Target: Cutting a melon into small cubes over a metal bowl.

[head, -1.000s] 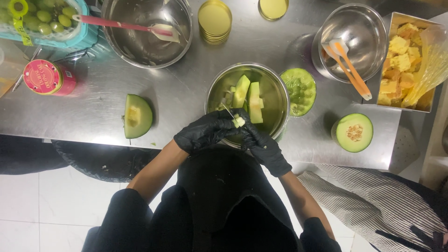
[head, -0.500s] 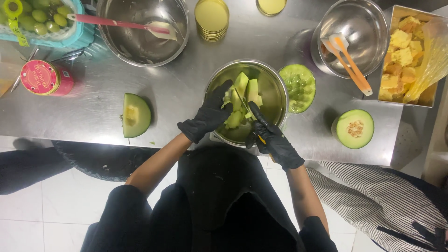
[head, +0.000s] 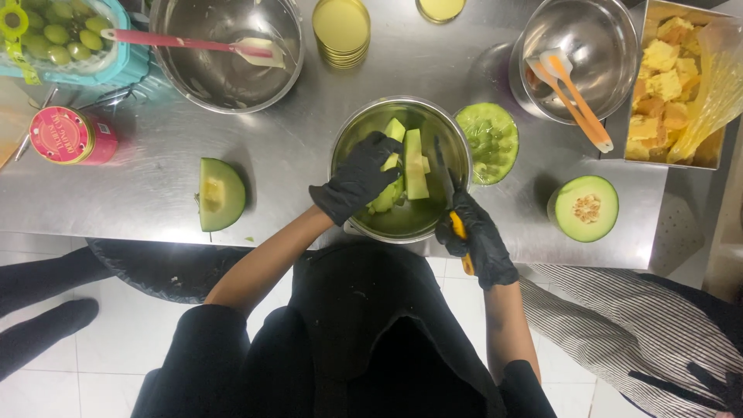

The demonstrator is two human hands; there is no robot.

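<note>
My left hand is down inside the steel bowl at the near edge of the steel counter, gloved fingers curled round a pale green melon wedge. A second ago both hands met at the bowl's near rim over a small scrap; half a second ago the left was already reaching in. So the trimming at the rim looks finished and I am now on a piece within the bowl.

My right hand has drawn back to the bowl's near right rim, clenched on the yellow handle of a knife; the dark blade slants up over the bowl beside an upright melon slice. Blade and slice look close; whether they touch I cannot tell.

Unmoved across all three looks:
- quarter melon, left of the bowl, near the front edge
- half melon, cut face up, seeds showing, toward the near right corner
- green lid, touching the bowl's right side
- large bowl with a red-handled spatula, far side
- bowl with orange spatulas, far right
- tray of yellow cubes, right edge
- grapes, far left corner; red can below them

My judgement: the work stays in the one bowl; the outside pieces are untouched.
</note>
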